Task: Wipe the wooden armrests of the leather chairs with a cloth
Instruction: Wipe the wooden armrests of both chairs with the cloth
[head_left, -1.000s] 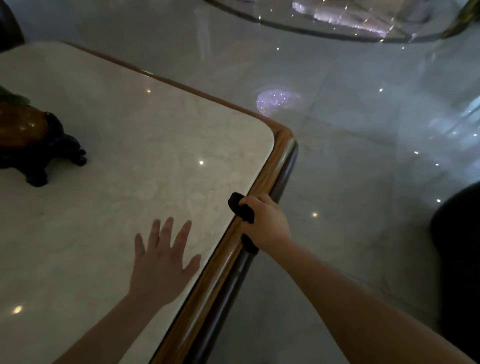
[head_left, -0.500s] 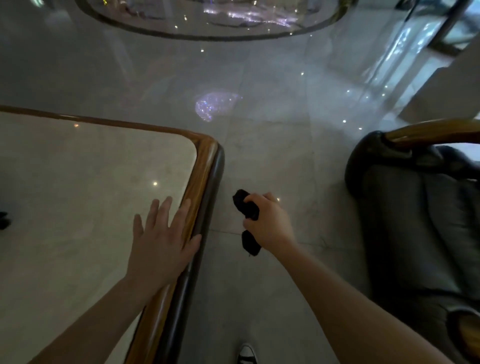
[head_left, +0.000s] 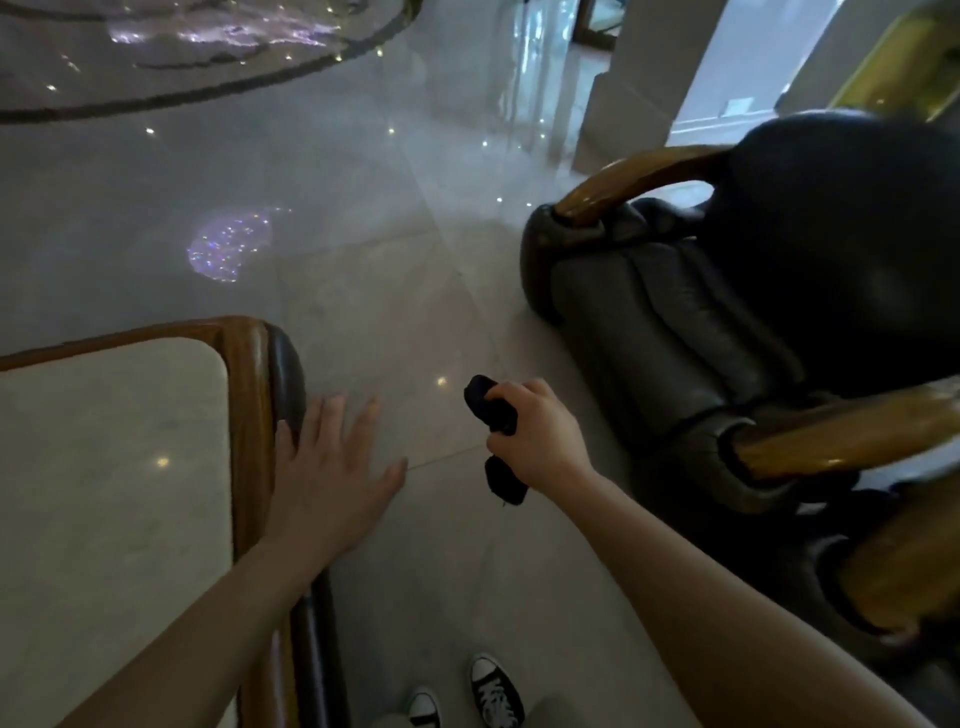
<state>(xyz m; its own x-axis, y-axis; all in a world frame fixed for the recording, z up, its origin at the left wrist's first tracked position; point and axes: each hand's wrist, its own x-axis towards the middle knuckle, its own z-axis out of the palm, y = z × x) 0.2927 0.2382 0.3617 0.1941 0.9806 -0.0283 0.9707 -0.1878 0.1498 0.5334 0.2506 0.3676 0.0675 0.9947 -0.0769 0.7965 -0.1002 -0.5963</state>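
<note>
A dark leather chair stands at the right. Its far wooden armrest curves along the top, and its near wooden armrest runs toward the right edge. My right hand hovers over the floor left of the chair, fist closed around a dark cloth whose ends stick out above and below the fist. My left hand is spread flat with fingers apart, just off the table's rounded corner, holding nothing.
A marble-topped table with a wooden rim fills the lower left. Polished marble floor lies between table and chair. My two sneakers show at the bottom. A second wooden chair part sits at the lower right. A pillar base stands behind.
The view has swung right, bringing the chair into full sight. My right hand with the cloth has left the table edge. My left hand has slid off the tabletop past the rim.
</note>
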